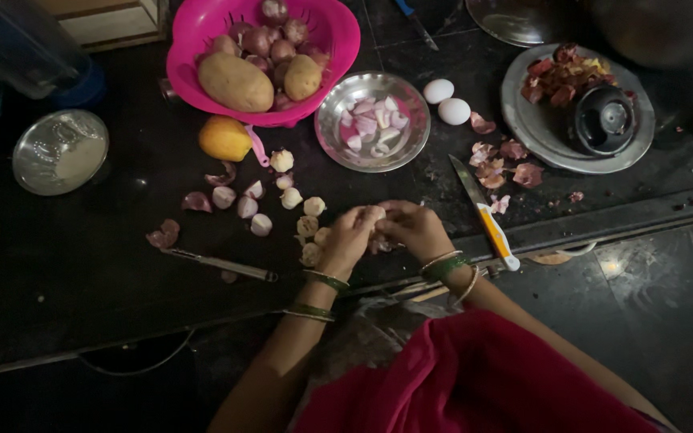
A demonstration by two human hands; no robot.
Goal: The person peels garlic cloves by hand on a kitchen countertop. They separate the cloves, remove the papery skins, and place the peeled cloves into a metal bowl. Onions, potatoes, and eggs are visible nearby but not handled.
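Head view: Both hands meet at the near edge of the dark table [74,273]. The left hand [352,234] and right hand [413,227] are curled closed, fingertips pinched together on one small garlic clove [378,213] held between them, just above the surface. The clove's long axis cannot be determined; the fingers cover most of it. Loose cloves [290,199] lie immediately beyond and to the left, nearer the left hand. The knife [487,215] lies just right of the right hand, blade pointing away. The steel bowl [372,120] stands beyond the hands.
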